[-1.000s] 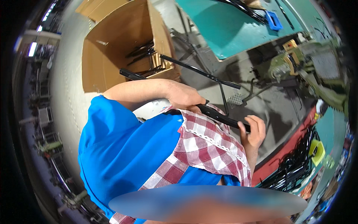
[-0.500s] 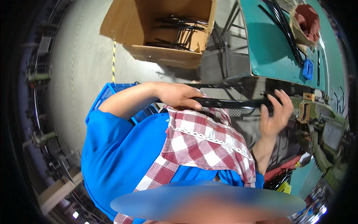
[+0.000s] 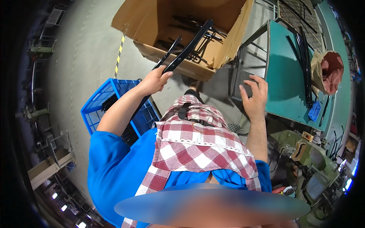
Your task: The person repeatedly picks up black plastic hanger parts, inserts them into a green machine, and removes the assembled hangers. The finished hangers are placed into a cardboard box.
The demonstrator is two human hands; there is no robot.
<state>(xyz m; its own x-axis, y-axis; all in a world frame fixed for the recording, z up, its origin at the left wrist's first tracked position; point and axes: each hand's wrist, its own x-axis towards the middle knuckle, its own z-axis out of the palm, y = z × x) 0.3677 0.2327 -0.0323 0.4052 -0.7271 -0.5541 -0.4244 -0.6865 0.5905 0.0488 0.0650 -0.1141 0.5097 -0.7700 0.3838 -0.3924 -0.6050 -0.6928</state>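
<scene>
Left hand (image 3: 154, 80) with fingers (image 3: 164, 76) closed around a long black strip (image 3: 188, 45), gripped near its lower part; the strip rises at a slant from the hand, its upper end lying over the open cardboard box (image 3: 152, 19) that stands on the floor. A second, thinner black strip (image 3: 169, 51) runs just beside the first from the same grip. Inside the box, a loose heap of similar black parts (image 3: 197, 38). Below the left forearm, a blue plastic crate (image 3: 110, 102) on the floor holding dark parts. Right hand (image 3: 254, 95) free, fingers (image 3: 262, 81) spread open and holding nothing, poised just off the near left edge of the green worktop (image 3: 283, 76). Along the far right edge of the worktop, several long black strips (image 3: 304, 57) laid side by side; near them a brown bag with a red lining (image 3: 329, 72) and a small blue piece (image 3: 314, 113). A red-and-white checked apron (image 3: 197, 144) covers the lap
</scene>
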